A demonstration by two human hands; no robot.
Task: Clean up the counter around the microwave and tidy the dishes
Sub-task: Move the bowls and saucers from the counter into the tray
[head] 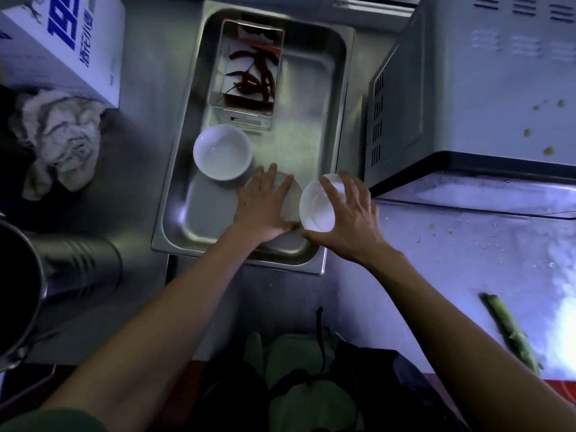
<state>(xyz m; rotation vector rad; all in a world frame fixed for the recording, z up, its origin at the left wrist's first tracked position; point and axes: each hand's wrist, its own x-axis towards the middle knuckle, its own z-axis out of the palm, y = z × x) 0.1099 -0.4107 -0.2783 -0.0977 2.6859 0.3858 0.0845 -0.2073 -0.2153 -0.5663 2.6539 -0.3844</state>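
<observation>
Gripping a white bowl (318,207) over the steel tray's (174,219) edge, the right hand (349,222) is curling; the left hand (265,207) is lying flat, fingers spread.

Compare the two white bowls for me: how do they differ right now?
The far bowl sits free in the steel tray, untouched; the near bowl is gripped by the right hand at the tray's right edge. The far bowl sits level, the near one tilts. Both are white, round, and look empty.

Two bowls (222,152) (316,207): plain white. Tray (174,194): brushed silver steel. Chillies (254,73): dark red. Box (67,42): white, blue lettering. Cloth (59,135): off-white.
</observation>
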